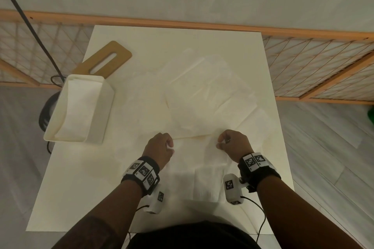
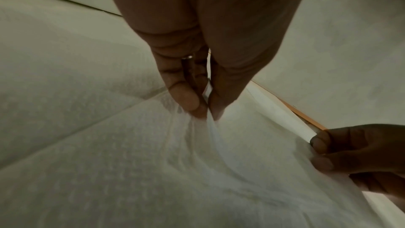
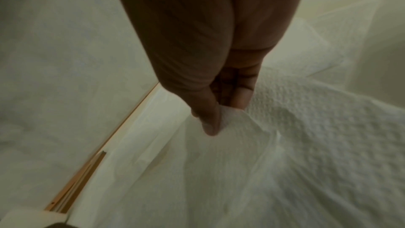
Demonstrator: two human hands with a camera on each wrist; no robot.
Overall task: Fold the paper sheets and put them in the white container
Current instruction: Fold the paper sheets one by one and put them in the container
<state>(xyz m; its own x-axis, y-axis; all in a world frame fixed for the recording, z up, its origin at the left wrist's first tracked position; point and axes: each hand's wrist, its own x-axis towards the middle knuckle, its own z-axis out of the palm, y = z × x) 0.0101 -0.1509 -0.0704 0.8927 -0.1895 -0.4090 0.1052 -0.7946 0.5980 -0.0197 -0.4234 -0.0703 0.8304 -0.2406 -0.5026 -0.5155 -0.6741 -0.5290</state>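
Pinching the far edge of a thin, embossed white paper sheet [image 1: 195, 153] at two spots – left hand [image 1: 160, 147] at the left end, right hand [image 1: 232, 144] at the right end, each closed on the paper between thumb and fingertips. Lying on the near middle of the white table [image 1: 66, 198], this sheet, with more loose white sheets [image 1: 202, 91] overlapping farther back. Standing at the left side, the tall white plastic container [image 1: 95, 115], already holding folded paper, with a brown wooden board with a slot [image 1: 105, 60] just beyond it.

Probably mid-fold. To do it well: keep both pinches level, draw the edge over evenly so corners meet, lay it down without dragging the sheets beneath, then press the crease flat – gently, since such thin tissue looks easy to tear or bunch.

Hard to make out: where one sheet ends and the next begins, white on white. Impossible to count the sheets. Hidden behind arms and wrist cameras, the sheet's near corners.
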